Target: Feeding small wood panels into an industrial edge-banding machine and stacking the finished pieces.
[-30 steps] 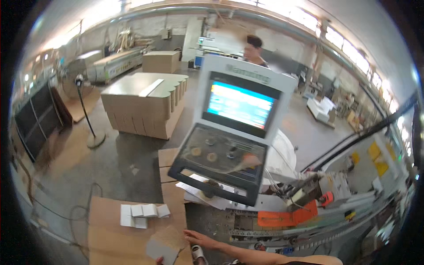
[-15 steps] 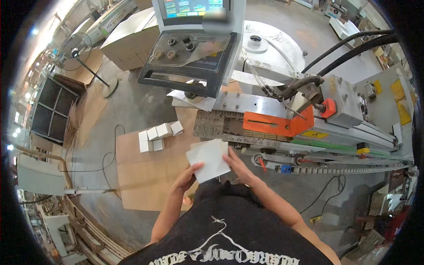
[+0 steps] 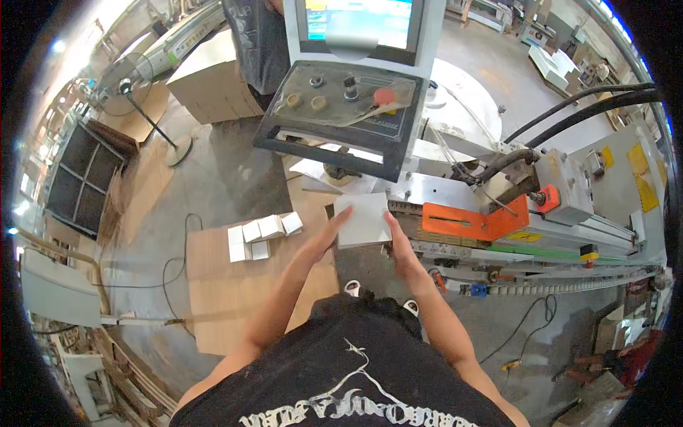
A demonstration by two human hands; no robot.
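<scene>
Between my two hands is a stack of white square panels (image 3: 363, 220), its edges roughly lined up. My left hand (image 3: 330, 231) grips the stack's left side, with the thumb on top. On the opposite side my right hand (image 3: 399, 245) is closed against the right edge, its fingers partly hidden beneath. The stack is at the near left end of a long machine's bed, just below a tilted control panel (image 3: 338, 99). Several small stacks of white blocks (image 3: 261, 230) sit to the left on a brown board (image 3: 235, 306).
An orange metal guard (image 3: 455, 222) and a motor head (image 3: 562, 178) stand on the machine to my right. Black hoses (image 3: 569, 107) arch above it. A standing fan (image 3: 153, 121) is at far left. Behind the panel, a person in dark clothing (image 3: 255, 50) stands near a large pale stack (image 3: 213, 85).
Both hands have carried the panel stack forward and away from my body, up to the machine's end. The panels are more evenly aligned. A person has come into view behind the control panel.
</scene>
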